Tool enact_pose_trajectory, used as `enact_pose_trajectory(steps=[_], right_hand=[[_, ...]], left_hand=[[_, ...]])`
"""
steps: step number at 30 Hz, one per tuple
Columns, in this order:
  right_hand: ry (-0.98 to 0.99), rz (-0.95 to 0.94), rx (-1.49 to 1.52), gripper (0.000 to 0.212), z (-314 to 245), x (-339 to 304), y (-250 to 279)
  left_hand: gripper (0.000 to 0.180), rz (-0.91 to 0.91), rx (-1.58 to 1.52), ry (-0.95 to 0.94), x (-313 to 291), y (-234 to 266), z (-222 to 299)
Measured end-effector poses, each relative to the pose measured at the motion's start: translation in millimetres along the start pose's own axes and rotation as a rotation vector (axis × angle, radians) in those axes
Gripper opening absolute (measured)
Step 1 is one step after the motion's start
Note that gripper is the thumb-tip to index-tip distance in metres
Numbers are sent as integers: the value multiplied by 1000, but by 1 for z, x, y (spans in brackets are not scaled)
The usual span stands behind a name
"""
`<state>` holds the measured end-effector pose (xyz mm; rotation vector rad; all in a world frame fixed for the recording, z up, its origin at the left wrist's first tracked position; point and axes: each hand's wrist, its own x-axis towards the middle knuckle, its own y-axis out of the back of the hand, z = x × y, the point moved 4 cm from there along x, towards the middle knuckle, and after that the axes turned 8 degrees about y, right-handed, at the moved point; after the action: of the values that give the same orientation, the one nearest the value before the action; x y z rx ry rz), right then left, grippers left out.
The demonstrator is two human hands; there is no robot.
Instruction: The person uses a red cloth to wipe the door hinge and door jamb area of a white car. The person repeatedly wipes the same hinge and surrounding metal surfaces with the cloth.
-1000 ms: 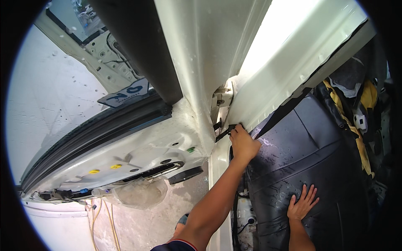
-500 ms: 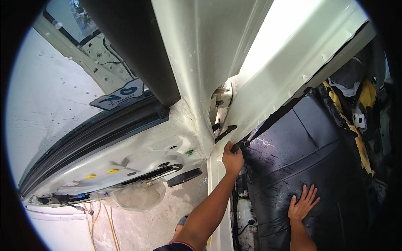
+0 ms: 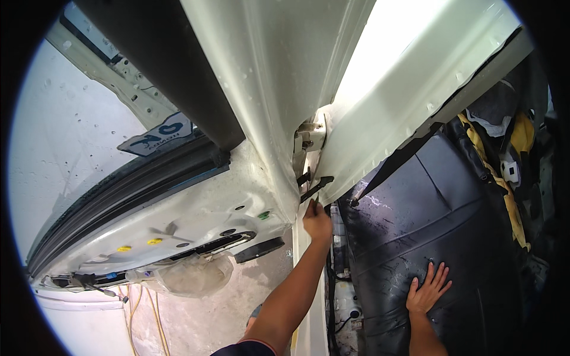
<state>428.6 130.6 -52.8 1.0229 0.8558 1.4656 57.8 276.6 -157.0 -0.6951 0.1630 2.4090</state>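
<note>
My left hand (image 3: 317,222) is at the foot of the white car body pillar (image 3: 389,133), just below a black door check strap (image 3: 317,187). Its fingers are closed, and a small dark thing may be between them, too hidden to name. My right hand (image 3: 430,289) lies flat with spread fingers on a black leather-like car seat (image 3: 439,231), whose surface has pale smudges and scuffs. Left of my left hand, the stripped white car door (image 3: 249,196) stands open.
A metal door hinge (image 3: 310,137) sits above the check strap. Black cabling (image 3: 339,276) runs along the sill beside the seat. Yellow cables (image 3: 157,320) hang near the floor at left. Black and yellow material (image 3: 504,202) lies beyond the seat.
My left hand has moved a little to the left, off the dark piece by the seat edge and closer to the check strap. My right hand stays on the seat.
</note>
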Motion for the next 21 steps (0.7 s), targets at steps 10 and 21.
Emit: enact_pose_trajectory(steps=[10, 21], right_hand=[[-5, 2, 3, 66, -1, 1, 3], [21, 21, -54, 66, -1, -2, 2]], left_hand=[[83, -253, 593, -247, -35, -41, 52], [60, -212, 532, -361, -27, -13, 23]])
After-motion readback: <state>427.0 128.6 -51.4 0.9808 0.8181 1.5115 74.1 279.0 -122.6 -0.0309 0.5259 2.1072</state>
